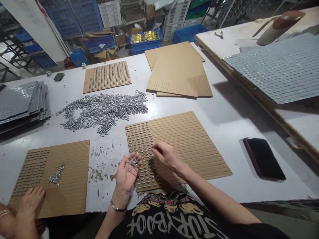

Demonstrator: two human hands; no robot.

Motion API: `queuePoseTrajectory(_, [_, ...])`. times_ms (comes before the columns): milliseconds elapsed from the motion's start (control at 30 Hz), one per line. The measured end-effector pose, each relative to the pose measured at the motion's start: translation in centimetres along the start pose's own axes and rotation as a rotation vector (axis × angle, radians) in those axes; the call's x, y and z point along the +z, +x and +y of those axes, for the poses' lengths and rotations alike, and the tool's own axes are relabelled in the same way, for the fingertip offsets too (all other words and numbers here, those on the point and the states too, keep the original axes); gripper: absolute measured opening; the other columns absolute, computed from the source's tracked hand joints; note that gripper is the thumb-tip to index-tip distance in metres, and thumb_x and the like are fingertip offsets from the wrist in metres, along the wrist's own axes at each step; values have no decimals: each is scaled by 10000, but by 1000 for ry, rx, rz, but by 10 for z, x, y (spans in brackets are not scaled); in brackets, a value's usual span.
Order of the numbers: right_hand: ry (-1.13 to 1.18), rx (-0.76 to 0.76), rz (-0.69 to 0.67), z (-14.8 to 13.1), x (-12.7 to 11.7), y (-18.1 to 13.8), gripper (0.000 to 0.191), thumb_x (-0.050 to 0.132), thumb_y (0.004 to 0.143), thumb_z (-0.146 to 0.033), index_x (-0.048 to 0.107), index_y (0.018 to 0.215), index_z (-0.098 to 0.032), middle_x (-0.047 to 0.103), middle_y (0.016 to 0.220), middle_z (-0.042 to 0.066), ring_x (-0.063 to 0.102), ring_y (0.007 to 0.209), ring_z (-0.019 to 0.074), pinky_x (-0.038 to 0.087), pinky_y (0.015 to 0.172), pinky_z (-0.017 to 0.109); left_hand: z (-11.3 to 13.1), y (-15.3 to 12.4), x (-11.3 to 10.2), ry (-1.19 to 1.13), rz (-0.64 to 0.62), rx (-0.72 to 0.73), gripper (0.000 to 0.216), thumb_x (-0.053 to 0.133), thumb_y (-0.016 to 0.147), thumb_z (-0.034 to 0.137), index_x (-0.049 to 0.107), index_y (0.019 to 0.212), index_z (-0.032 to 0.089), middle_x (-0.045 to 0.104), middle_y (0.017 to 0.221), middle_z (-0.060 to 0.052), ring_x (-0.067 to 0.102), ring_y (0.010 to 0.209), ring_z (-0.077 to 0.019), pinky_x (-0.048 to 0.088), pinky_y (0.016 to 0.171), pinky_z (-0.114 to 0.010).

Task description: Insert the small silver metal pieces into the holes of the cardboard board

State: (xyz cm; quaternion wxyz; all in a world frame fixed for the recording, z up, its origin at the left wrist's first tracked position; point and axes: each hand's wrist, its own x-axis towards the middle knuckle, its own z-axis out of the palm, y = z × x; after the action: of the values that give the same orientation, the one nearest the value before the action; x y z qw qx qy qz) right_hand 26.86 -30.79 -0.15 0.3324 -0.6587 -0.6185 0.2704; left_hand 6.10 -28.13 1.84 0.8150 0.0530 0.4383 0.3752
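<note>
My left hand (126, 174) is palm up at the left edge of a grooved cardboard sheet (184, 146), fingers curled around a few small silver spindle-shaped pieces (134, 162). Over the same sheet, my right hand (166, 154) has thumb and fingertips pinched together, close to the rows of silver pieces (139, 137) set in the grooves on the left part. Whatever lies between those fingertips is too small to make out. Beyond the sheet spreads a large loose heap of the same silver pieces (107, 108).
At left, another person's hand (32, 199) rests on a second cardboard sheet (69, 176), partly filled. A filled sheet (107, 76), stacked cardboard (174, 69) and silver-covered panels (17, 99) lie farther back. A phone (264, 157) is at right, below a side table holding a jug (279, 28).
</note>
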Motion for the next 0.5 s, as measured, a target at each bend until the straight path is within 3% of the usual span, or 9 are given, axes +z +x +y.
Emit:
queuePoseTrajectory(100, [7, -234, -118, -22, -3, -15, 210, 457, 947, -307, 649, 955, -223, 634, 883, 61, 561, 803, 171, 423, 729, 285, -14, 2, 12, -10, -81, -114, 381, 510, 891, 434, 662, 968, 93, 654, 1050, -156, 629, 945, -218, 527, 819, -349])
queuePoseTrajectory(200, [-108, -353, -160, -34, 0, -24, 178, 491, 941, -290, 657, 962, -229, 650, 909, 66, 549, 847, 190, 394, 760, 318, -28, 6, 22, 14, -98, -145, 443, 509, 878, 503, 663, 969, 98, 666, 936, -121, 618, 764, -160, 516, 691, -280])
queuePoseTrajectory(400, [-212, -393, -200, -34, 15, -35, 105, 535, 906, -221, 634, 881, -198, 648, 843, 63, 546, 817, 181, 369, 734, 316, -48, 10, 28, 52, -79, -113, 456, 561, 823, 566, 656, 888, 125, 639, 803, -73, 603, 729, -162, 502, 689, -272])
queuePoseTrajectory(500, [-116, -335, -207, -28, 14, -39, 140, 492, 909, -205, 616, 845, -189, 647, 829, 66, 560, 793, 176, 400, 728, 305, -54, 8, 24, 94, -113, -99, 322, 652, 792, 446, 667, 853, 130, 647, 831, -68, 604, 779, -159, 503, 747, -270])
